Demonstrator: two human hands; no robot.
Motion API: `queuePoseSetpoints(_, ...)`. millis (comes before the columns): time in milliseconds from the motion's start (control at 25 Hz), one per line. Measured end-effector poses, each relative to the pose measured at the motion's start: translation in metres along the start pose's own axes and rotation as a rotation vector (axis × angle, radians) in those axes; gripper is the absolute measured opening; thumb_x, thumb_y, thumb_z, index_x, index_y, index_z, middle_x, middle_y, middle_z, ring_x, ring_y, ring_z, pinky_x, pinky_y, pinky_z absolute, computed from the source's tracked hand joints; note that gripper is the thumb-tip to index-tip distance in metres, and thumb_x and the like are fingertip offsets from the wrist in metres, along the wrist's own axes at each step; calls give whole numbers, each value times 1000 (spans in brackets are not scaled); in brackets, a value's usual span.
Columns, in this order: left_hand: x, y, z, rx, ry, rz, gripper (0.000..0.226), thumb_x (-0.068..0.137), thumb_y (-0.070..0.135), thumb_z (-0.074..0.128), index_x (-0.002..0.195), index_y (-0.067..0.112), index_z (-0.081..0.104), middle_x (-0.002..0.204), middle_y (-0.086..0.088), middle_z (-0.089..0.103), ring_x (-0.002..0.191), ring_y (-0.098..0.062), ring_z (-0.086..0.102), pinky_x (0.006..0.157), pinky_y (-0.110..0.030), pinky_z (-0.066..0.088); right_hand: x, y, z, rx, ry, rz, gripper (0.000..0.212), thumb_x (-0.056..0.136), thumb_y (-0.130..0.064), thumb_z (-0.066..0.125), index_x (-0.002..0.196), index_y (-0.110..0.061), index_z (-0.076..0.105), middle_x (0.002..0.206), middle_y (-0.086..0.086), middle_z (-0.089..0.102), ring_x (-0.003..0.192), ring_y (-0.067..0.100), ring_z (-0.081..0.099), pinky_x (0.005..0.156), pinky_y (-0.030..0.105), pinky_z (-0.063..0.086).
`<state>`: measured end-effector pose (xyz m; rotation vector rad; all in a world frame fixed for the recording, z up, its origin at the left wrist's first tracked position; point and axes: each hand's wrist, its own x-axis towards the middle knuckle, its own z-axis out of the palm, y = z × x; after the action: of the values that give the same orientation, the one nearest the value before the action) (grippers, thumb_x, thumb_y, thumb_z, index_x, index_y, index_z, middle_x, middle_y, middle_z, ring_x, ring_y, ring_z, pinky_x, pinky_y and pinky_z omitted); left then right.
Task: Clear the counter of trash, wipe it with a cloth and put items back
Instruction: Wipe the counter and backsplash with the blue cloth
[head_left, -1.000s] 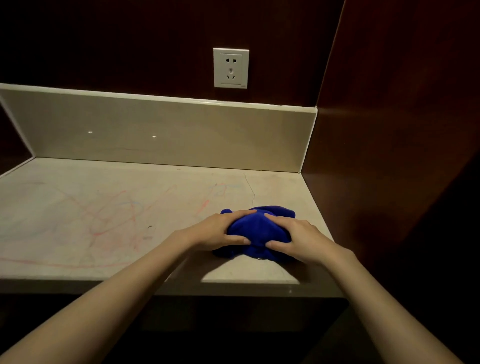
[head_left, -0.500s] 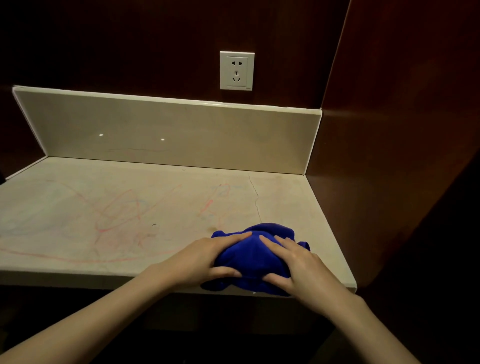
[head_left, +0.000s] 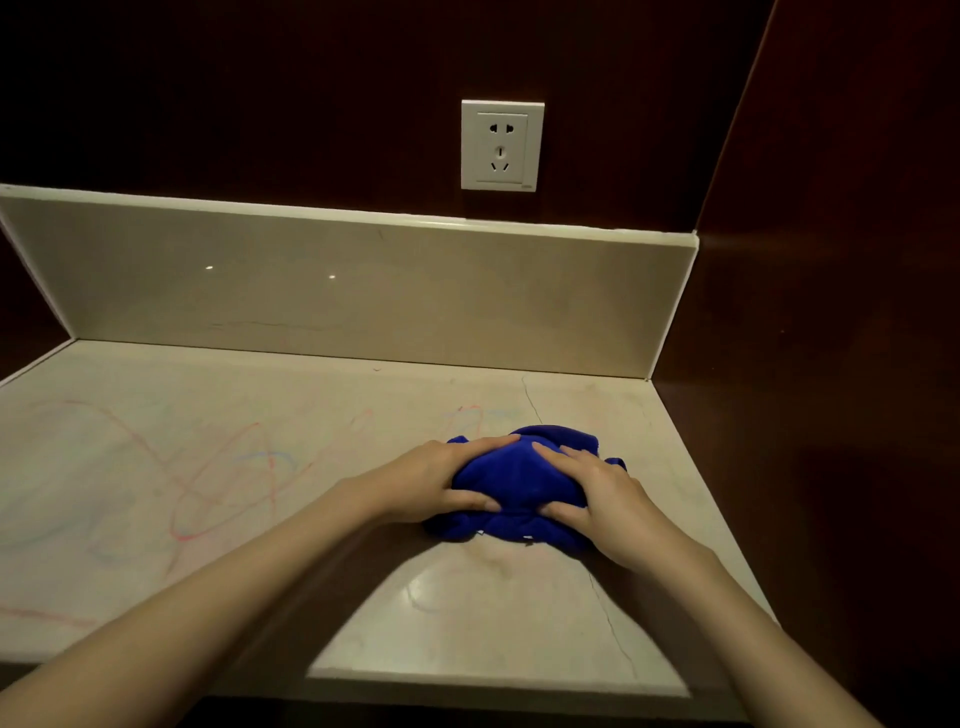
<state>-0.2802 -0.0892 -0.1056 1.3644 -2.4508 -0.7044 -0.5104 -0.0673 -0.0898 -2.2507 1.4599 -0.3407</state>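
A bunched blue cloth (head_left: 519, 483) lies on the beige stone counter (head_left: 208, 467), right of its middle. My left hand (head_left: 431, 480) presses on the cloth's left side, fingers over the top and thumb at its front. My right hand (head_left: 597, 501) holds the right side the same way. Red and blue scribble marks cover the counter's left half. A thin crack runs from the back edge toward the front on the right.
A low beige backsplash (head_left: 337, 291) lines the back and left of the counter. A white wall socket (head_left: 501, 145) sits above it. A dark wooden panel (head_left: 805, 364) closes the right side, close to the cloth.
Both hands pushed the cloth away from the counter's front edge toward the back, after first dragging it to the front edge.
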Motion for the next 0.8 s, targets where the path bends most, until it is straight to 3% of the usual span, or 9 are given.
queuePoseSetpoints(120,33,-22,-16,3,-19,-15,72,89,47,62,148,45,20,125,10,60,103,-14,57,90,-23,42,38,6,-3,24,4,40,64,93,-31,57,149,-34,26,150,-3,36,136,17,34,111,35,31)
queuePoseSetpoints(320,82,-57,-37,-9,-58,-30,70,87,53,60,144,52,19,123,1,63,107,-19,59,95,-33,47,92,15,-14,52,16,91,63,92,-28,59,147,-32,29,146,-4,42,130,17,41,108,36,38)
queuePoseSetpoints(600,124,-81,-58,13,-26,5,71,90,45,61,149,39,22,132,-2,59,111,-20,57,88,-20,41,149,26,-26,66,16,147,65,89,-27,63,146,-32,33,145,-2,44,129,20,44,108,38,38)
queuePoseSetpoints(800,130,-89,-59,-10,-19,19,71,89,47,61,149,39,23,136,0,55,116,-19,55,91,-18,38,160,35,-33,72,-9,176,65,85,-34,68,142,-42,37,139,-3,50,122,19,49,104,39,42)
